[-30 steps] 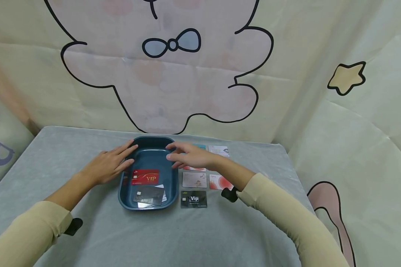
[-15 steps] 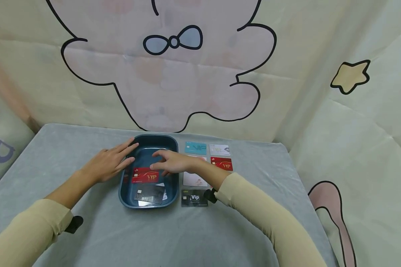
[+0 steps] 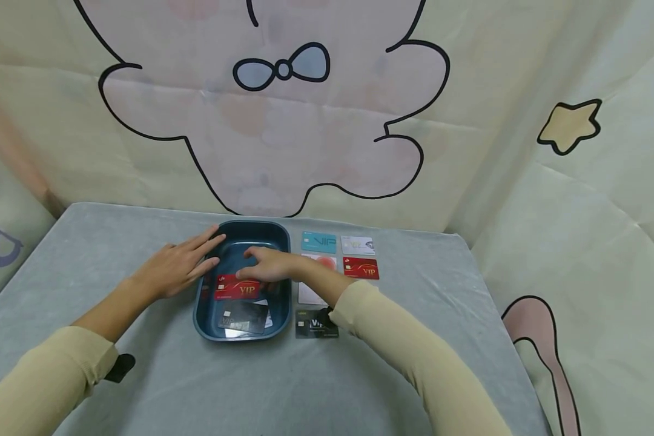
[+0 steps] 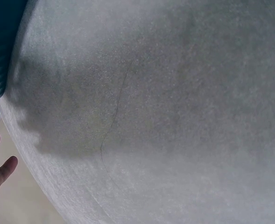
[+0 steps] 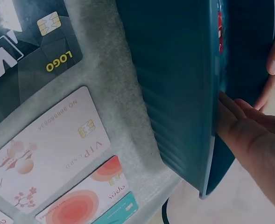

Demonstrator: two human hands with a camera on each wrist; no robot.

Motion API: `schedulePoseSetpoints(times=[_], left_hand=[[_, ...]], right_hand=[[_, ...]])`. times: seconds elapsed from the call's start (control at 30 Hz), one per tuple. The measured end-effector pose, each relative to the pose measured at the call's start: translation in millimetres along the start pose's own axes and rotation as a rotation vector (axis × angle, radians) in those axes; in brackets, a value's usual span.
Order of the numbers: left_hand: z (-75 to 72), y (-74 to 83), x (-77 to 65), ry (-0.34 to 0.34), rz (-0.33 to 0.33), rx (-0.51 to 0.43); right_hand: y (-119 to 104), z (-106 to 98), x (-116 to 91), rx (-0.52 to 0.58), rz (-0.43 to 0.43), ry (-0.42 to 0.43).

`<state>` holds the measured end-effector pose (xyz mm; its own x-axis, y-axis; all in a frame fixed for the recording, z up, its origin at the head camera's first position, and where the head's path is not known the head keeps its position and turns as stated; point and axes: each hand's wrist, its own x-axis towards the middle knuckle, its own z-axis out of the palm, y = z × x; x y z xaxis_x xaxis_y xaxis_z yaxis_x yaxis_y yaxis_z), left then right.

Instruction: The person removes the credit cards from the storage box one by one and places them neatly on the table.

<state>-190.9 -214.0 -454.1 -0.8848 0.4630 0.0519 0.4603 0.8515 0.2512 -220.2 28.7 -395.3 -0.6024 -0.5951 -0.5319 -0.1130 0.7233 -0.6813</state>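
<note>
A dark blue tray (image 3: 197, 324) stands on the cloth-covered table. Along its left rim rests my left hand (image 3: 175, 267), fingers spread and straight. My right hand (image 3: 269, 265) reaches down inside the tray, fingertips at the upper right of a red VIP card (image 3: 234, 289); whether they touch it I cannot tell. In the right wrist view, the tray wall (image 5: 179, 84) hides some of the fingers of that hand (image 5: 256, 135). Nearer the tray's front lies a dark grey card (image 3: 244, 317), overlapping a pale card beneath.
Right of the tray, cards lie in two columns: a teal card (image 3: 318, 242), a white card (image 3: 358, 245), a second red VIP card (image 3: 361, 268) and a black card (image 3: 307, 325). My right forearm covers part of this group. A patterned curtain (image 3: 327, 151) hangs behind the table.
My right hand has moved left and down from above the tray's right rim into the tray, beside the red VIP card. The left hand has stayed on the rim.
</note>
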Motion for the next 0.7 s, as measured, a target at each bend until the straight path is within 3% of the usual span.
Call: schedulePoseSetpoints(times=[0.2,0.7], left_hand=[[1.8,-0.6,-0.6,-0.001,-0.001,-0.002],[1.6,-0.7,-0.1,0.006,-0.007,0.005]], right_hand=[[1,3,3,0.022,0.041,0.016],[-3,8,13,0.092,0.044,0.042]])
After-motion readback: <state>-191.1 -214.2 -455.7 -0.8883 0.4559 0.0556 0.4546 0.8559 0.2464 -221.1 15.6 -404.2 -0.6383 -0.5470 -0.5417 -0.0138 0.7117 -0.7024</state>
